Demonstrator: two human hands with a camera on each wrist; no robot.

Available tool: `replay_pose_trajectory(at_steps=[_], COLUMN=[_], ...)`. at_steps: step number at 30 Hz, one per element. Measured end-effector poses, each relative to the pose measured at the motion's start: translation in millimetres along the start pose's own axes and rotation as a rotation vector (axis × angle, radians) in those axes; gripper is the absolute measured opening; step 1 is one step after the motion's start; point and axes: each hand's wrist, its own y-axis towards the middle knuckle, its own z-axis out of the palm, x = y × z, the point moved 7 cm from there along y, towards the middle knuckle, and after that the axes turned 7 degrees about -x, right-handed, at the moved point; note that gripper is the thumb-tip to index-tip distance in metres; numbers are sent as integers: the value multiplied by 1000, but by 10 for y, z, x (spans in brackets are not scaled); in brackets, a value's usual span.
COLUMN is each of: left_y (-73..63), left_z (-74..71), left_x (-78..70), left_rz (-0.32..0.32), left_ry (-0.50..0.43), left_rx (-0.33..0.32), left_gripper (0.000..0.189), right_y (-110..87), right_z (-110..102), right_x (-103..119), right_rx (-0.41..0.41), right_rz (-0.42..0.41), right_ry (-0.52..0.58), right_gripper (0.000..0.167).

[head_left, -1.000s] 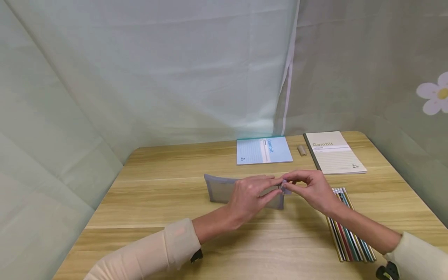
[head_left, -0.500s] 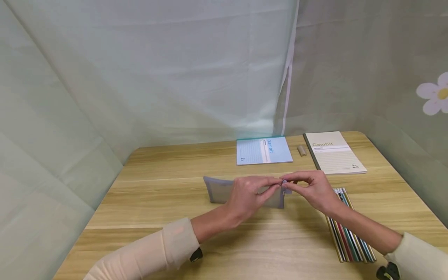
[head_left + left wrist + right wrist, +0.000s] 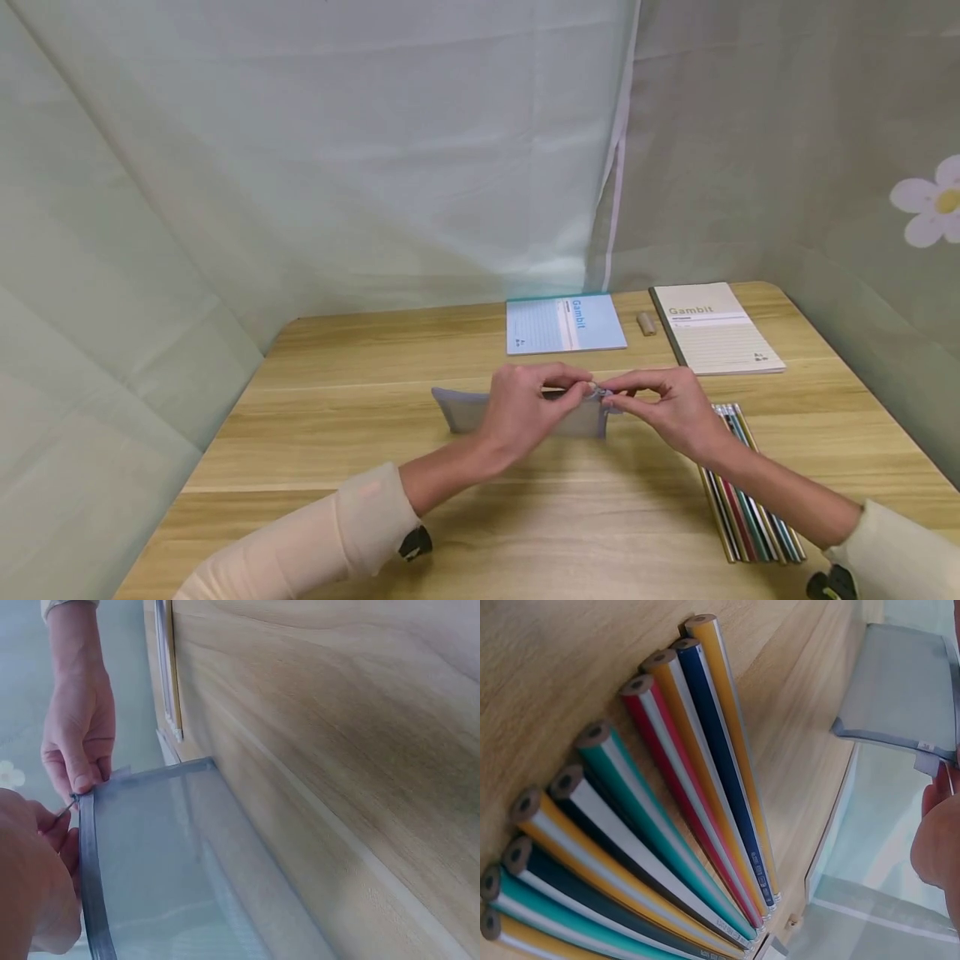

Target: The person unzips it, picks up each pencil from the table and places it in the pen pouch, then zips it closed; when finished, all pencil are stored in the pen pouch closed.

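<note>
A translucent grey zip pouch (image 3: 465, 412) stands on its long edge, zip side up, over the middle of the table. My left hand (image 3: 517, 417) pinches the small zip pull (image 3: 64, 811) near the pouch's right end, thumb against fingertips. With thumb and forefinger, my right hand (image 3: 675, 410) grips the pouch's right top corner, beside a small fabric tab (image 3: 927, 763). The two hands' fingertips are close together. Through the pouch's clear side in the left wrist view, no contents show.
Several unsharpened pencils (image 3: 738, 512) in various colours lie side by side under the right forearm. At the back are a blue notebook (image 3: 536, 325), a small brown cylindrical object (image 3: 647, 323) and a cream notebook (image 3: 720, 333). Fabric walls (image 3: 375, 167) stand close behind the table.
My left fingers have shifted slightly left along the top edge with the zip pull, away from the right fingertips. The pouch has tilted and its lower edge appears higher. My right hand stays nearly still.
</note>
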Motion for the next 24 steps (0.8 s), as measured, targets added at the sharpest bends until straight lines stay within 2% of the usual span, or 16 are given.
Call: replay_pose_trajectory(at_steps=[3, 9, 15, 24], left_y=[-1, -24, -61, -120], left_z=[-15, -48, -95, -230], left_x=[30, 82, 124, 240], left_rz=[-32, -52, -67, -81], left_ry=[-20, -42, -23, 8], left_rx=[5, 11, 19, -14], left_gripper=[9, 10, 11, 10], right_y=[-1, -1, -1, -9], right_z=[12, 27, 55, 46], right_x=[8, 26, 47, 31], right_rx=[4, 5, 15, 25], right_rz=[-9, -20, -40, -17], right_ry=[0, -6, 11, -2], right_gripper=[21, 21, 21, 19])
